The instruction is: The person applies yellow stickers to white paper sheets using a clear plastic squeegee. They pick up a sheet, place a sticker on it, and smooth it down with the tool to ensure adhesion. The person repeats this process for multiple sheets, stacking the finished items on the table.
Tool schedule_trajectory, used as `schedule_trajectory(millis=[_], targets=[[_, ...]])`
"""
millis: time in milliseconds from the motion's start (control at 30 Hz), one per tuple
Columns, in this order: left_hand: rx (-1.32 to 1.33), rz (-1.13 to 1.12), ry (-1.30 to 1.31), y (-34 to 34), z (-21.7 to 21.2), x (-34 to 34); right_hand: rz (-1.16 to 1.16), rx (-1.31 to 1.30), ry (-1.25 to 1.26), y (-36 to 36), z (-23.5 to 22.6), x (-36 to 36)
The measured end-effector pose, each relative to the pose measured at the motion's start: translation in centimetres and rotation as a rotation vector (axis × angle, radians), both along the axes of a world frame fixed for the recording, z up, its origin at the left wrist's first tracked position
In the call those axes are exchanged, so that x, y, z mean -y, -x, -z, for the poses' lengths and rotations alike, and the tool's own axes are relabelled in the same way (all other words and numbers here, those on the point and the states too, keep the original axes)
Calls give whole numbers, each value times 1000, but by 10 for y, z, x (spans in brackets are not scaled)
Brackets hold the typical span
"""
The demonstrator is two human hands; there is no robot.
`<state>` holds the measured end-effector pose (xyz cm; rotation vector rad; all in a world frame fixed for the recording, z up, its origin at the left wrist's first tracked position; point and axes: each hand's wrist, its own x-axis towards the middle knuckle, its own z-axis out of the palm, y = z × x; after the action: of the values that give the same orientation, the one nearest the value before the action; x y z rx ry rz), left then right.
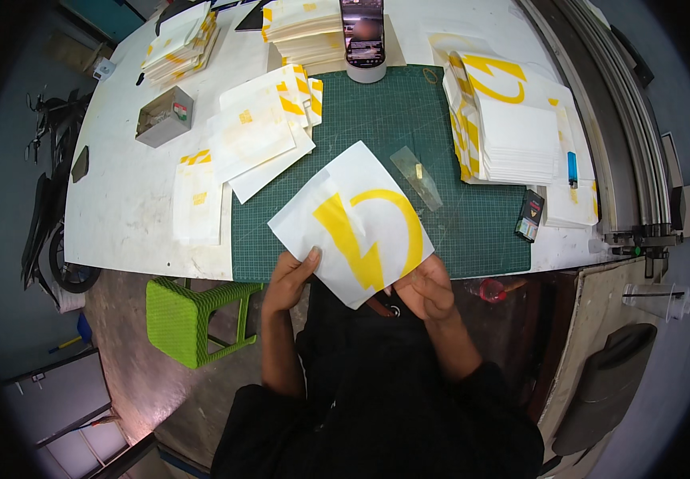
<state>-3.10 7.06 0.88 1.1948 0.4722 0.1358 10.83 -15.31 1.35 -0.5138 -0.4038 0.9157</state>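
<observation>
I hold a white sheet (350,222) printed with a yellow arc and lightning shape, tilted over the near edge of the green cutting mat (409,128). My left hand (289,279) grips its lower left edge with the thumb on top. My right hand (425,289) pinches the sheet's bottom right corner. A clear plastic strip (417,177) lies on the mat just beyond the sheet.
A tall stack of similar yellow-printed sheets (505,128) sits at the right, smaller piles (261,132) at the left and back. A phone (362,32) stands on a tape roll. A grey box (165,116), a blue lighter (572,169), a small dark pack (529,215) and a green stool (193,315) are around.
</observation>
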Motion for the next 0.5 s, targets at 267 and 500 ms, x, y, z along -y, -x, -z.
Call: schedule_trajectory(millis=[267, 500], targets=[[-11, 42, -112, 10, 1, -6, 134, -54, 179, 12, -23, -15], [235, -285, -499, -5, -59, -58, 4, -87, 250, 7, -28, -15]])
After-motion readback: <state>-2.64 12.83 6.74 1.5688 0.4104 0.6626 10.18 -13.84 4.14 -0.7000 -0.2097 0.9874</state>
